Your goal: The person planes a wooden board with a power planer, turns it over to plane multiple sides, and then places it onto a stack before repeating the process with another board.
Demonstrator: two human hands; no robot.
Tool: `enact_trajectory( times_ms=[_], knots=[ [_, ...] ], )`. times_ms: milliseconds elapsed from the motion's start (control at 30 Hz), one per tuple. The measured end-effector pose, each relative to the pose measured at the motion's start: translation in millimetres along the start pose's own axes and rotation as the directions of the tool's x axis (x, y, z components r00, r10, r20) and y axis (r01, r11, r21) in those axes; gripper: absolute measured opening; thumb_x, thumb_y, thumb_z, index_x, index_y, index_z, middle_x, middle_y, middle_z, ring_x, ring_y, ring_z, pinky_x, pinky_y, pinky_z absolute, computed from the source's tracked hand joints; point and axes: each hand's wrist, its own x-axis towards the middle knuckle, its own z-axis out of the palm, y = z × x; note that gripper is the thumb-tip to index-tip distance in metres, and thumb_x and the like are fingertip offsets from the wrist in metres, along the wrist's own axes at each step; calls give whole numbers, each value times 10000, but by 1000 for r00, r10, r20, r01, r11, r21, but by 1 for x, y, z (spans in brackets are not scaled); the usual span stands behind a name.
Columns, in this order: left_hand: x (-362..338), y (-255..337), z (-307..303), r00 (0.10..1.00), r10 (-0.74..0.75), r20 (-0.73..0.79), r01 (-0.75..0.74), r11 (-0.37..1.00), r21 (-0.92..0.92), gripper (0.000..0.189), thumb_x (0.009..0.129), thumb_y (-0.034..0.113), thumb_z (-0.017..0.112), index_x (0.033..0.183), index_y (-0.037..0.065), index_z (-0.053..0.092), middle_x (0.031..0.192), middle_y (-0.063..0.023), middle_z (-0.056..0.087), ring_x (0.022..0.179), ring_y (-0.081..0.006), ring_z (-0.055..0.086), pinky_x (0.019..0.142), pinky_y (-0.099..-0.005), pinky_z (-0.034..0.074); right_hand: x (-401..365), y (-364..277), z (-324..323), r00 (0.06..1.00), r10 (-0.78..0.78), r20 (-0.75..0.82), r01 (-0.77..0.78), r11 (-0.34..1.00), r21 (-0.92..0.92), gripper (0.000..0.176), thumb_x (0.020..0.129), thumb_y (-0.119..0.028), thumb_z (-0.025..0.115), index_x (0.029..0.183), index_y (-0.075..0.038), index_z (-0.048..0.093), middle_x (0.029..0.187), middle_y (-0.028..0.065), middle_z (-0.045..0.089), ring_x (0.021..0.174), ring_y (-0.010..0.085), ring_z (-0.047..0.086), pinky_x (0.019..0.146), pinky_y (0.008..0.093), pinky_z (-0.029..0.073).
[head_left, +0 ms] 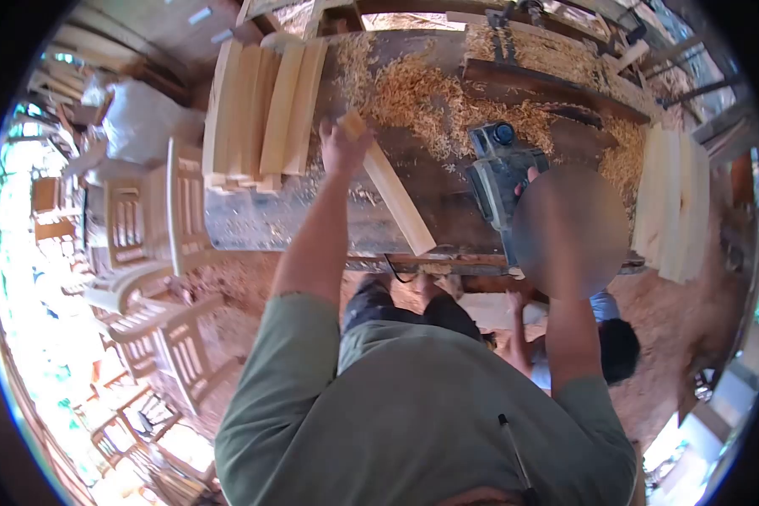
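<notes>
My left hand (344,152) is closed around the upper end of a pale wooden slat (399,199), which slants across the workbench toward its near edge. An electric planer (499,173) with a dark body and a round knob on top is at the right of the bench. At its handle is my right hand (531,179); a few fingers show wrapped there, while a blurred disc covers the rest of the hand and the wrist. To the left of my left hand lies a stack of similar slats (261,110).
Wood shavings (430,97) cover the far part of the workbench (261,221). More boards (673,202) lie at its right end. Wooden chair frames (177,337) stand on the left floor. Another person (618,350) is low beside the bench, near my right arm.
</notes>
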Motion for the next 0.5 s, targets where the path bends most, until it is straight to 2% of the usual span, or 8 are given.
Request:
enact_trajectory(
  times_ms=[33, 67, 133, 233, 300, 333, 433, 500],
  knots=[
    [2, 10, -9, 996, 93, 7, -94, 994, 49, 716, 782, 490, 765, 1269, -5, 590, 1535, -236, 321, 1365, -436, 391, 1140, -427, 362, 2, -2, 5, 999, 10, -42, -12, 998, -57, 602, 998, -574, 455, 977, 1, 633, 583, 62, 566, 444, 141, 503, 436, 275, 378],
    [7, 13, -9, 998, 67, -9, -67, 997, 23, 716, 782, 490, 765, 1269, -5, 590, 1535, -236, 321, 1365, -436, 391, 1140, -427, 362, -4, -12, 17, 999, 4, -36, -8, 995, -97, 602, 998, -574, 455, 977, 1, 633, 583, 62, 566, 444, 141, 503, 436, 275, 378],
    [15, 11, -4, 941, 338, -25, -331, 933, 143, 556, 834, 444, 705, 1209, 39, 640, 1548, -204, 322, 1408, -422, 332, 1152, -468, 331, -39, -23, 49, 995, -43, -94, 17, 965, -262, 528, 998, -484, 512, 984, 26, 649, 586, 46, 552, 464, 113, 501, 430, 274, 367],
    [26, 3, 21, 955, 295, -29, -279, 926, 255, 452, 867, 406, 630, 1142, 51, 677, 1509, -183, 378, 1404, -408, 322, 1148, -508, 312, -79, -9, 64, 993, -89, -72, 77, 984, -159, 501, 1002, -463, 524, 974, 22, 644, 586, 33, 548, 471, 98, 493, 440, 264, 363],
    [44, -9, 36, 945, 326, -40, -313, 930, 193, 432, 877, 394, 594, 1114, 44, 686, 1475, -185, 409, 1380, -410, 343, 1142, -518, 313, -98, 8, 78, 986, -162, 27, 163, 986, -36, 483, 1006, -445, 525, 994, 22, 649, 602, 25, 556, 501, 83, 496, 462, 250, 366],
    [43, -13, 38, 926, 374, -50, -364, 920, 149, 420, 886, 382, 558, 1086, 38, 695, 1441, -188, 440, 1357, -412, 365, 1135, -528, 315, -105, 14, 86, 990, -141, 27, 142, 989, -46, 483, 1006, -445, 525, 994, 22, 649, 602, 25, 556, 501, 83, 496, 462, 250, 366],
    [55, 3, 30, 955, 295, 8, -291, 939, 183, 429, 897, 388, 530, 1087, 42, 698, 1385, -197, 481, 1311, -411, 405, 1133, -527, 319, -122, 28, 110, 992, -96, 79, 95, 995, 14, 416, 1006, -396, 544, 941, 5, 635, 621, 19, 563, 532, 77, 500, 487, 240, 378],
    [66, 4, 30, 948, 315, -30, -300, 925, 232, 455, 916, 432, 532, 1080, 45, 706, 1392, -192, 480, 1313, -410, 407, 1127, -528, 325, -127, 46, 120, 991, -43, 125, 42, 999, 9, 344, 994, -338, 581, 863, -20, 601, 633, 14, 565, 552, 71, 503, 502, 233, 387]
  ],
)
